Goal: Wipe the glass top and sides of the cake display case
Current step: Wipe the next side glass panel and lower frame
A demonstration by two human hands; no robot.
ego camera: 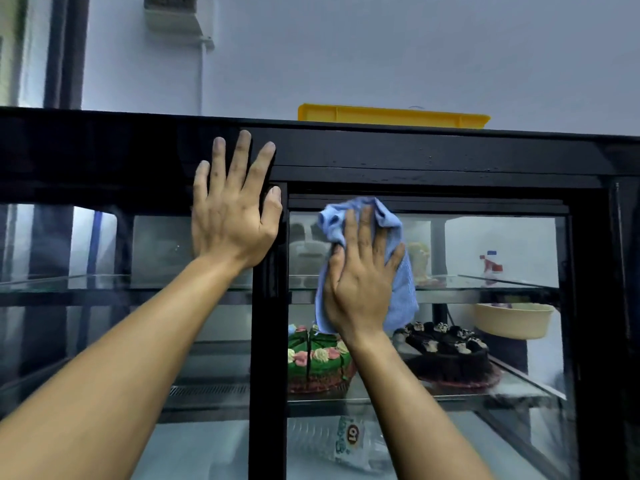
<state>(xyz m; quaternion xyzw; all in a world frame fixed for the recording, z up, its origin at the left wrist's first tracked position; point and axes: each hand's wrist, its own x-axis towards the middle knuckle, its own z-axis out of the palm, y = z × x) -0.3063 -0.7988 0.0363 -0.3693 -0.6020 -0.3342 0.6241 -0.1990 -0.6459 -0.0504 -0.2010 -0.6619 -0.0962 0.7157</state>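
Observation:
The cake display case (433,157) fills the view, black-framed with glass panels. My right hand (360,282) presses a blue cloth (398,268) flat against the upper part of the right glass panel (491,244). My left hand (235,206) lies flat with fingers spread on the black frame, where the top rail meets the middle post (268,341). Behind the glass a green cake (318,362) and a chocolate cake (450,355) sit on a glass shelf.
A yellow tray (391,116) rests on top of the case. A beige bowl (512,322) and a spray bottle (491,266) show through the right glass. A labelled plastic bottle (349,445) lies on the lowest level. A wall unit (176,15) hangs above left.

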